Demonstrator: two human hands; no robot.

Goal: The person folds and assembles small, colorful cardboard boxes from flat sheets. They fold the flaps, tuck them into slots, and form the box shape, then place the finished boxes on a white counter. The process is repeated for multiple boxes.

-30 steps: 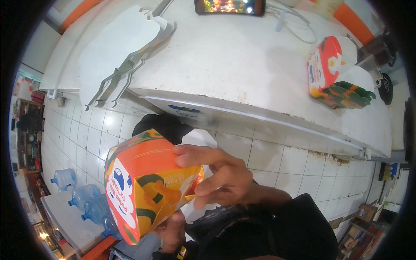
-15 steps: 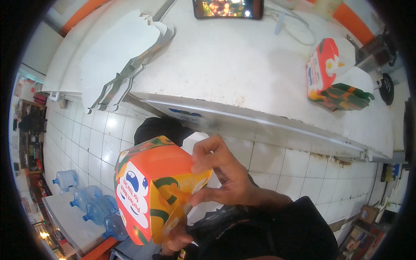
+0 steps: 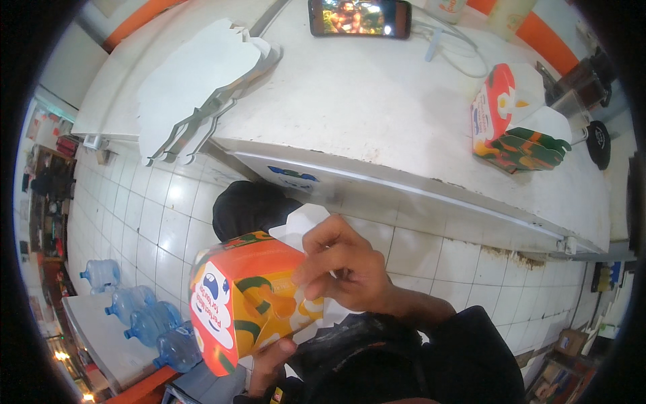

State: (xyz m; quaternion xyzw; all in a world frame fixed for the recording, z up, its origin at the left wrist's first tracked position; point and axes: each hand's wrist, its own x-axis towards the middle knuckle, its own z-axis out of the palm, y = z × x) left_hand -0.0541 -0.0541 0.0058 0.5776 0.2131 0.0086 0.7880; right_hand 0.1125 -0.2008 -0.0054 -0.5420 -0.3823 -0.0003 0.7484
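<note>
An orange and yellow patterned food carton [image 3: 259, 269] is held over my lap, tilted, with its white flaps standing up on the far side. My left hand [image 3: 272, 360] supports it from below; the thumb shows at the lower edge and the other fingers are hidden behind it. My right hand [image 3: 346, 269] has its fingers curled together at the carton's right edge, by the yellow side panel. On the table at the right stands another folded carton [image 3: 518, 149] of the same print, its top flaps open. Flat white carton blanks [image 3: 195, 84] lie stacked at the table's left, overhanging the front edge.
A phone [image 3: 360, 18] with a lit screen lies at the back of the white table [image 3: 350, 101], a cable [image 3: 464, 47] beside it. Several blue water jugs [image 3: 151, 323] stand at the lower left. A clear container [image 3: 572, 108] is behind the folded carton.
The yellow side panel now lies flatter against the carton. My right hand's fingers have drawn together at its edge. The carton has moved slightly, and more of my left hand shows beneath it.
</note>
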